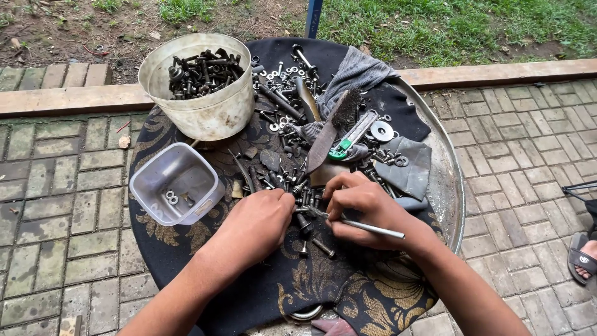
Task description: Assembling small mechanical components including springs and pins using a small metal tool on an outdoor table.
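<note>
My left hand [258, 221] rests palm down on a pile of dark bolts and nuts [298, 186], its fingers curled onto the pieces. My right hand [364, 208] lies just to the right of it, fingers bent over the same pile, with a thin shiny metal rod [370, 228] running under and across it. The pile sits on a black cloth with gold patterns [298, 280] that covers a round metal tray [451, 186].
A white bucket full of dark bolts [199, 84] stands at the back left. A small clear square tub [176, 183] holds a few washers. A wire brush [333, 127], a green utility knife [351, 137], grey rags [357, 71] and washers lie behind. Someone's sandalled foot [586, 255] is at the right edge.
</note>
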